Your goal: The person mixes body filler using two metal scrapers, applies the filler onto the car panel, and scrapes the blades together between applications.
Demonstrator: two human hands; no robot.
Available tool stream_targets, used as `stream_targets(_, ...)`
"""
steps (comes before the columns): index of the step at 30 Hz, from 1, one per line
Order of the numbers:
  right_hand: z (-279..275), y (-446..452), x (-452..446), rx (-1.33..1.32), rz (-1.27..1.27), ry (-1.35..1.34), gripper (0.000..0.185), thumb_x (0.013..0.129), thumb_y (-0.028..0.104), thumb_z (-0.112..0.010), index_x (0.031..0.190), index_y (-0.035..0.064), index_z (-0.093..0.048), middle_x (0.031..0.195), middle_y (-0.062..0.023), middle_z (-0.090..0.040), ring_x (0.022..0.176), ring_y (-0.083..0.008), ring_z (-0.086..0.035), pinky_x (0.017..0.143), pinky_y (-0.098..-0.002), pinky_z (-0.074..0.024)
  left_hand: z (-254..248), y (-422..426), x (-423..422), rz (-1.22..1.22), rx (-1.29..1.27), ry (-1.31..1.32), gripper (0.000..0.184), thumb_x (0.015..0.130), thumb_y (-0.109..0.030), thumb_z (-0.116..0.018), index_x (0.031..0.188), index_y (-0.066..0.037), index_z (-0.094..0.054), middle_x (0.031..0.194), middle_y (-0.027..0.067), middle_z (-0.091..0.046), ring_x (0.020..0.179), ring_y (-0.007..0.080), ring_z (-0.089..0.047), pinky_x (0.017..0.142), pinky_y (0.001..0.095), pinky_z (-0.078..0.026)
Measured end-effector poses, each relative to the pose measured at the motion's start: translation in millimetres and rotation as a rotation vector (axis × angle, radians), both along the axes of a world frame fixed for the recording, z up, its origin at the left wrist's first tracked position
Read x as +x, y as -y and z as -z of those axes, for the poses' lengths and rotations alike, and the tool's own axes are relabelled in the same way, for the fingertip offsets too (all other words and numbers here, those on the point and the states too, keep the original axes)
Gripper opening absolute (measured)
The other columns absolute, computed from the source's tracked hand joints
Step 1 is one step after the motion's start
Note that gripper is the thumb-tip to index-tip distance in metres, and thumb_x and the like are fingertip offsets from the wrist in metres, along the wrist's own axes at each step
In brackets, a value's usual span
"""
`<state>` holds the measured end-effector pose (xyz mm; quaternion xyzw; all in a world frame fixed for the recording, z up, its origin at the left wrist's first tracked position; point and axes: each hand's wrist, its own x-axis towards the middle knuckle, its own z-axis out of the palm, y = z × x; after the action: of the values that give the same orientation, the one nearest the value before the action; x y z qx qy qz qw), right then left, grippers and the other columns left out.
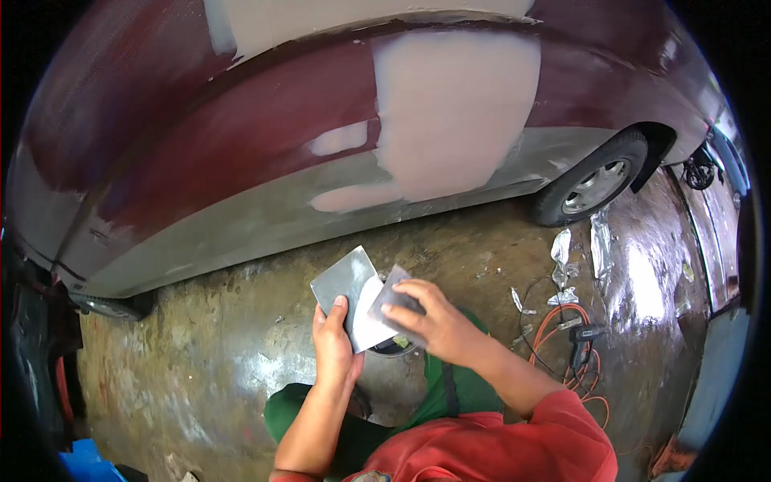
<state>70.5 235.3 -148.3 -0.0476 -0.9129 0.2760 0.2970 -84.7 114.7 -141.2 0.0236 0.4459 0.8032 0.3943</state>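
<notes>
My left hand (pixel 333 344) is closed on the lower left side of a flat grey board (pixel 341 277), with the thumb lying on its top face and the other fingers mostly hidden beneath. My right hand (pixel 442 323) is partly closed on a thin grey spreader (pixel 395 283), pinching it with the fingers along its face; I can't see where the thumb sits. The spreader is over the right side of the board, by a smear of white paste (pixel 369 323); whether its edge touches the paste I can't tell.

Just below the board and spreader is a round container (pixel 404 350), partly hidden, with something dark and a bit of green in it. My legs, in green trousers (pixel 470 391), are on either side of it, and my red shirt (pixel 514 450) is nearest me.

Beyond my hands stands a car (pixel 281 128), dark red above and grey below. A large pale patch (pixel 458 112) covers its side ahead of my right hand, with a small pale patch (pixel 340 139) to its left.

Off to the right of my right hand, an orange hose (pixel 540 333) and a dark tool (pixel 585 333) lie on the wet-looking floor (pixel 217 337), with crumpled silvery strips (pixel 601 245) farther out, near a wheel (pixel 596 186).
</notes>
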Motion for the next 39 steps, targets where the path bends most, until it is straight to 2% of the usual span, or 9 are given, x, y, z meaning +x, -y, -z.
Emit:
stream_targets(3,13,-27,9,0.176,0.138,0.171,0.055,0.08,0.001,-0.062,0.132,0.0202,-0.061,0.131,-0.0142,-0.052,0.126,-0.0358,-0.048,0.106,-0.0441,-0.0408,-1,11,-7,-0.092,0.025,-0.088,0.032,0.099,-0.013,-0.053,0.129,-0.002,-0.049,0.119,0.0109,-0.062,0.106,0.0219,-0.063,0.093,0.0368,-0.052)
stream_targets(8,2,-25,8,0.237,0.351,0.056,0.057,0.078,0.001,-0.064,0.131,0.0217,-0.062,0.134,-0.0099,-0.052,0.128,-0.0344,-0.046,0.11,-0.0536,-0.0337,-24,14,-29,-0.272,0.085,-0.497,0.037,0.1,-0.018,-0.054,0.134,-0.005,-0.049,0.124,0.0088,-0.061,0.11,0.0199,-0.062,0.096,0.0361,-0.05)
stream_targets(16,-49,3,-27,0.352,0.24,-0.132,0.047,0.082,0.014,-0.06,0.128,0.026,-0.063,0.131,-0.0052,-0.052,0.127,-0.029,-0.047,0.11,-0.0586,-0.0309,-26,7,-27,-0.259,0.189,-0.745,0.034,0.101,-0.012,-0.052,0.134,-0.003,-0.051,0.126,0.0064,-0.06,0.112,0.0146,-0.057,0.1,0.0313,-0.044)
stream_targets(23,-14,26,-33,0.329,0.027,-0.011,0.048,0.083,0.014,-0.057,0.128,0.0279,-0.064,0.128,-0.006,-0.053,0.127,-0.0266,-0.049,0.113,-0.0568,-0.0296,-13,17,-32,-0.278,0.009,-0.782,0.034,0.103,-0.013,-0.051,0.134,0.003,-0.052,0.132,0.0111,-0.058,0.12,0.02,-0.055,0.104,0.0352,-0.043)
stream_targets(26,30,20,-26,0.049,-0.072,0.088,0.055,0.083,0.001,-0.059,0.134,0.0234,-0.06,0.134,-0.0068,-0.052,0.13,-0.0255,-0.048,0.114,-0.049,-0.0324,-38,34,-42,-0.425,0.268,-0.769,0.04,0.101,-0.014,-0.055,0.138,0.0,-0.047,0.137,0.0144,-0.054,0.122,0.0246,-0.055,0.105,0.0433,-0.045)
stream_targets(29,63,24,-22,-0.853,-0.043,-0.141,0.059,0.086,-0.01,-0.055,0.139,0.0155,-0.054,0.136,-0.0064,-0.054,0.128,-0.023,-0.051,0.113,-0.0396,-0.035,-52,31,-57,-0.646,0.306,-0.777,0.049,0.099,-0.017,-0.059,0.143,-0.004,-0.041,0.141,0.0154,-0.05,0.124,0.028,-0.053,0.106,0.047,-0.044)
stream_targets(30,57,29,-19,-1.518,0.091,-0.067,0.056,0.09,-0.012,-0.049,0.141,0.0103,-0.051,0.133,-0.0065,-0.059,0.125,-0.0204,-0.055,0.109,-0.0343,-0.0396,-43,30,-63,-0.632,0.235,-0.753,0.051,0.099,-0.022,-0.059,0.143,-0.003,-0.041,0.142,0.014,-0.049,0.125,0.0278,-0.052,0.107,0.0453,-0.042)
stream_targets(33,90,15,-3,-2.128,-0.174,-0.444,0.053,0.087,-0.006,-0.057,0.139,0.0035,-0.051,0.129,-0.0127,-0.063,0.121,-0.027,-0.06,0.103,-0.0434,-0.0467,-25,19,-63,-0.415,0.109,-0.667,0.057,0.099,-0.03,-0.06,0.145,-0.005,-0.038,0.141,0.0121,-0.049,0.126,0.0263,-0.05,0.109,0.0443,-0.04)
stream_targets(39,91,-28,30,-1.888,0.149,-0.802,0.049,0.084,-0.007,-0.056,0.132,0.0021,-0.053,0.125,-0.0117,-0.062,0.12,-0.0292,-0.059,0.104,-0.0479,-0.0454,58,21,-8,0.011,-0.125,-0.265,0.052,0.099,-0.023,-0.055,0.145,-0.007,-0.038,0.137,0.01,-0.053,0.122,0.0274,-0.056,0.103,0.0441,-0.048)
